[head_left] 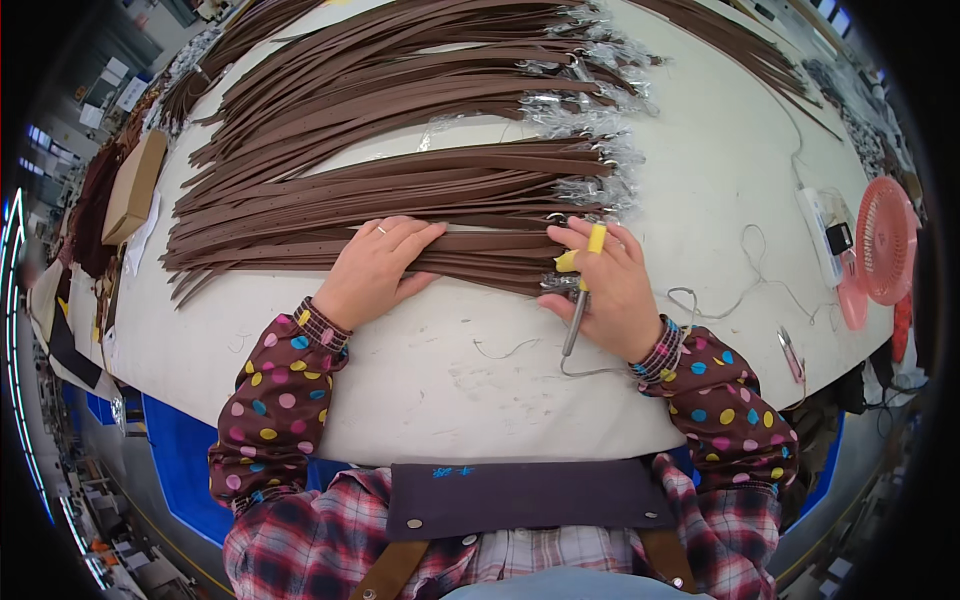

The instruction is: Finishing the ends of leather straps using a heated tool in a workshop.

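Long brown belts (380, 190) lie in bundles across the white table, their buckle ends (590, 185) wrapped in clear plastic on the right. My left hand (377, 268) spans the nearest bundle (490, 258), fingers over its top and thumb along the near edge, closed on it. At that bundle's buckle end, my right hand (612, 290) holds a corded pen-shaped tool (577, 318) with a grey shaft and yellow wrapping, apparently a heating pen. The tool slants upward between thumb and fingers. Those fingers also reach the plastic-wrapped buckles, and partly hide them.
A thin grey cord (740, 292) trails right to a white power strip (822, 237). Near it are a pink plastic basket (887, 240) and small thread snips (791, 355). A cardboard box (135, 187) stands at the left edge. More belts (735, 45) lie far right.
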Motion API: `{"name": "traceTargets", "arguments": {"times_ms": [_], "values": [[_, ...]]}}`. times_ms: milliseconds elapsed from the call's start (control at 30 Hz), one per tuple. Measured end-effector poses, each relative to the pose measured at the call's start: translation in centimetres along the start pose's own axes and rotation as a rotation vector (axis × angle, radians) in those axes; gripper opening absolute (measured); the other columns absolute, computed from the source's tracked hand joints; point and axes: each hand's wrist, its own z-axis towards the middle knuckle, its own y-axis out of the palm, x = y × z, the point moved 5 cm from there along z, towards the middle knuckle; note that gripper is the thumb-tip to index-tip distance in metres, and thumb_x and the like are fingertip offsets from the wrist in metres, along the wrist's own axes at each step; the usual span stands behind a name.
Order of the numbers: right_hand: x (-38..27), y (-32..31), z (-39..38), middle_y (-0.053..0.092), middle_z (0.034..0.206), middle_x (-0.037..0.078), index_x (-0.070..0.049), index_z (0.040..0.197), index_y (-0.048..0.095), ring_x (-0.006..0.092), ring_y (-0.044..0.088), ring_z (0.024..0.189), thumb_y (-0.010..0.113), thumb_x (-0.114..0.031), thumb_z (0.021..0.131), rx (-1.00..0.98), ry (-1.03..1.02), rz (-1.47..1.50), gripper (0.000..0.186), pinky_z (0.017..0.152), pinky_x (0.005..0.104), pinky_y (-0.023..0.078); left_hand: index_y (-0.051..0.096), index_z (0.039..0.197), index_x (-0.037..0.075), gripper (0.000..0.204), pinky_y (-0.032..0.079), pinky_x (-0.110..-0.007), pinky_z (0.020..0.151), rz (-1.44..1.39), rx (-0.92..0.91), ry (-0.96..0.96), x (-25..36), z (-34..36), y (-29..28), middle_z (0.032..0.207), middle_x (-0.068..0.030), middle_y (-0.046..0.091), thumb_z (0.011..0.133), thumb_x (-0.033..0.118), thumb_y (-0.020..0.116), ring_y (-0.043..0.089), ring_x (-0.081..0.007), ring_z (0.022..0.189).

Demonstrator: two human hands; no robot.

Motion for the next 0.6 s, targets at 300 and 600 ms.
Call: {"name": "traceTargets", "arguments": {"times_ms": [300, 600], "values": [[-0.8, 1.7, 1.1, 0.056, 0.128, 0.01, -0.008, 0.095, 0.05, 0.028, 0.053, 0.119, 0.076, -0.026, 0.076, -0.071, -0.075, -0.005, 0.037, 0.098, 0.0421, 0.038, 0.055, 0.108, 0.007, 0.046, 0.049, -0.039, 0.075, -0.024, -0.133, -0.182, 1.5, 0.2, 0.6, 0.093, -0.012, 0.06, 0.067, 0.016, 0.074, 0.058, -0.0334, 0.089], [-0.5, 1.9, 1.1, 0.061, 0.119, 0.01, -0.009, 0.094, 0.052, 0.0246, 0.057, 0.107, 0.07, -0.024, 0.079, -0.004, -0.129, -0.089, 0.028, 0.086, 0.0391, 0.042, 0.042, 0.135, 0.005, 0.073, 0.043, -0.038, 0.093, 0.043, -0.122, -0.158, -0.9, -1.0, -1.8, 0.133, -0.0125, 0.046, 0.074, 0.031, 0.074, 0.05, -0.0307, 0.116]]}}
